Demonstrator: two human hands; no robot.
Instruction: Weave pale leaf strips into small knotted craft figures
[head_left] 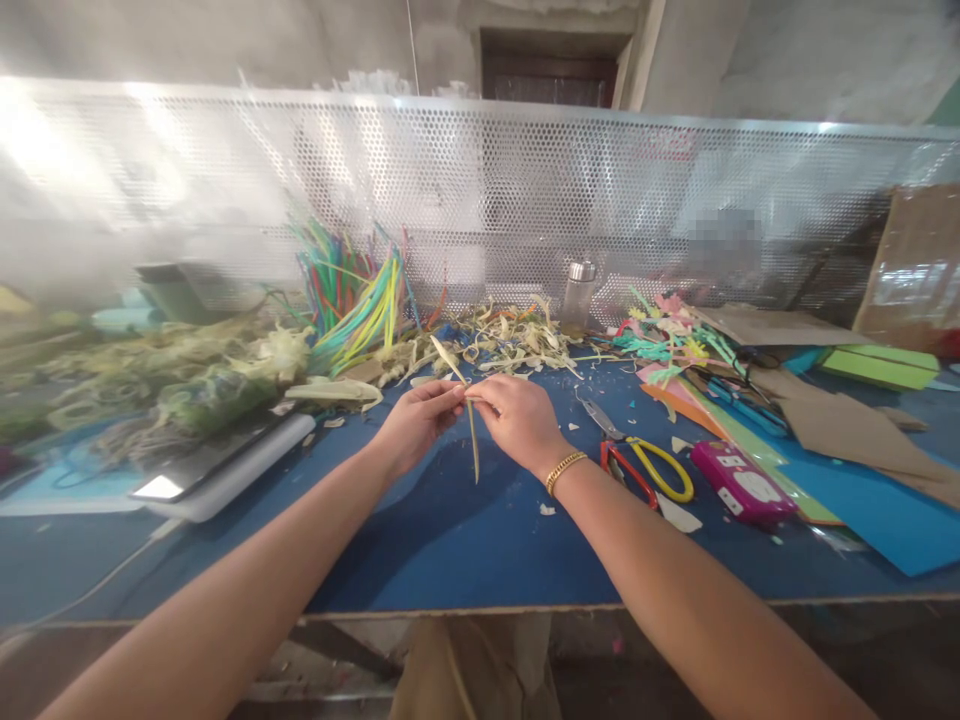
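Pinching pale strip (pixel 473 445) where left hand (pixel 416 425) and right hand (pixel 525 418) meet, both closed on it; ends jut free past hands; scissors (pixel 619 437) near right hand; I'd keep pressure light, lest strip split.

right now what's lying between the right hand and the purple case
In the head view, scissors and pale scraps lie between the right hand and case.
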